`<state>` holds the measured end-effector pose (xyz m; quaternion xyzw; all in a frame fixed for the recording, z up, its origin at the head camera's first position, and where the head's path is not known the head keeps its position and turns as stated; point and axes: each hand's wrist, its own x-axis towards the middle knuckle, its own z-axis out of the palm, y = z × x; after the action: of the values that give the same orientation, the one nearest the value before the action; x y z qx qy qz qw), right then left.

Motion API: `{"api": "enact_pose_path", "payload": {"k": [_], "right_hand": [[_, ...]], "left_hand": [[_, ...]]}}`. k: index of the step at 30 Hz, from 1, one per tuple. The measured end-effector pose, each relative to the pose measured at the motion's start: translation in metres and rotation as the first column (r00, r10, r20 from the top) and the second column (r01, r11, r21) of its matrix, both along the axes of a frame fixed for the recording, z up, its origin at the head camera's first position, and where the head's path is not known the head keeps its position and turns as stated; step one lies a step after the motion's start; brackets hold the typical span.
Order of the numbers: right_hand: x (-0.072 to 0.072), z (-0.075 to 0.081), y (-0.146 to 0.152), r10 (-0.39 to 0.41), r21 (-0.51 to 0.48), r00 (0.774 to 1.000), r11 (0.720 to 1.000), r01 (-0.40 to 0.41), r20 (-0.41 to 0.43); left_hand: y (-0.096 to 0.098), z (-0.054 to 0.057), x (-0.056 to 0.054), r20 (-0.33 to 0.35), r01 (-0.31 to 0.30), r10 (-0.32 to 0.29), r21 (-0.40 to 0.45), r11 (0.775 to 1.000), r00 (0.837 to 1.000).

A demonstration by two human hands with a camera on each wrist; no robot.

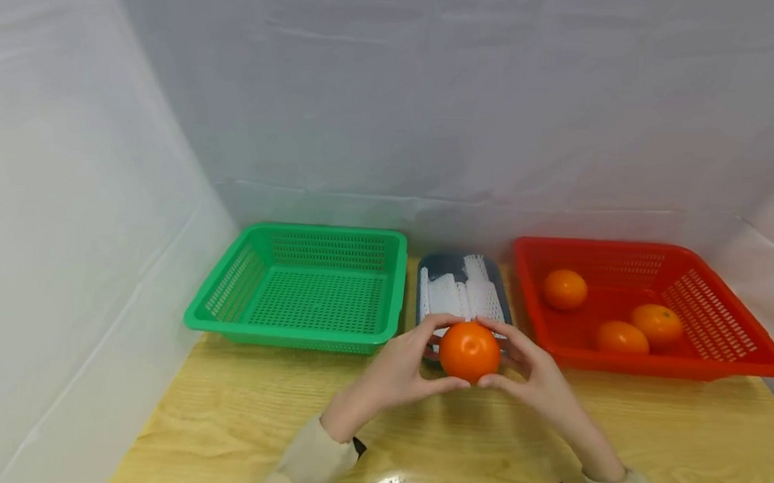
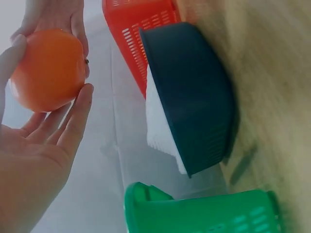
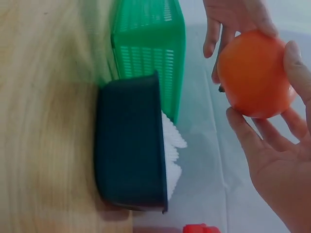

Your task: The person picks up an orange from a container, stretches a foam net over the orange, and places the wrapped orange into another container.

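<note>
Both hands hold one orange (image 1: 469, 352) between them, lifted above the table. My left hand (image 1: 400, 359) curves its thumb and fingers round the left side. From the opposite side, my right hand (image 1: 537, 374) grips it the same way. In the left wrist view the orange (image 2: 48, 70) touches the fingertips of both hands, and a small stem end points toward the table. Just behind the hands stands a dark blue basket (image 3: 129, 143) with white foam net sleeves (image 1: 459, 295) in it, partly hidden by the hands and orange in the head view.
A green basket (image 1: 295, 335) stands to the left, with no fruit in it. To the right, a red basket (image 1: 667, 365) contains three oranges, one (image 1: 564, 289) apart from the other two. All stand on a wooden table (image 1: 256, 409) against white sheeting (image 1: 457, 129).
</note>
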<state>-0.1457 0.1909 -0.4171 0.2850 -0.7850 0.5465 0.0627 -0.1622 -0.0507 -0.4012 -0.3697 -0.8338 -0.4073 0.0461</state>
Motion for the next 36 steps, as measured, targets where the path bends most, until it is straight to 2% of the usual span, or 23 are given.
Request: {"api": "enact_pose_path", "payload": {"k": [3,9,17,23,28,32,36], "right_hand": [[0.001,-0.004,-0.002,0.024,0.001,1.000,1.000,-0.024,0.008],[0.001,-0.015,-0.009,0.085,0.033,0.995,0.996,-0.083,-0.052],[0.009,-0.027,-0.018,0.047,0.137,0.998,0.990,-0.042,-0.031],[0.013,-0.039,-0.023,0.021,0.200,0.999,0.980,-0.014,-0.030],[0.014,-0.046,-0.028,0.006,0.184,1.000,0.983,-0.007,0.003],[0.014,-0.050,-0.030,0.007,0.182,0.998,0.983,-0.019,0.068],[0.015,-0.053,-0.031,0.029,0.161,0.983,0.985,-0.058,0.180]], "left_hand": [[-0.005,-0.004,0.004,0.056,-0.010,0.010,-0.003,1.000,0.998],[-0.014,-0.012,0.010,0.166,-0.009,0.012,-0.018,1.000,0.986],[-0.019,-0.027,0.013,0.319,0.053,-0.042,-0.028,0.998,0.947],[-0.020,-0.039,0.012,0.314,0.067,-0.027,-0.116,0.991,0.949],[-0.021,-0.045,0.015,0.322,0.053,-0.011,-0.124,0.991,0.947],[-0.023,-0.050,0.016,0.344,0.054,-0.007,-0.129,0.990,0.939],[-0.025,-0.054,0.017,0.363,0.063,-0.005,-0.147,0.987,0.932]]}}
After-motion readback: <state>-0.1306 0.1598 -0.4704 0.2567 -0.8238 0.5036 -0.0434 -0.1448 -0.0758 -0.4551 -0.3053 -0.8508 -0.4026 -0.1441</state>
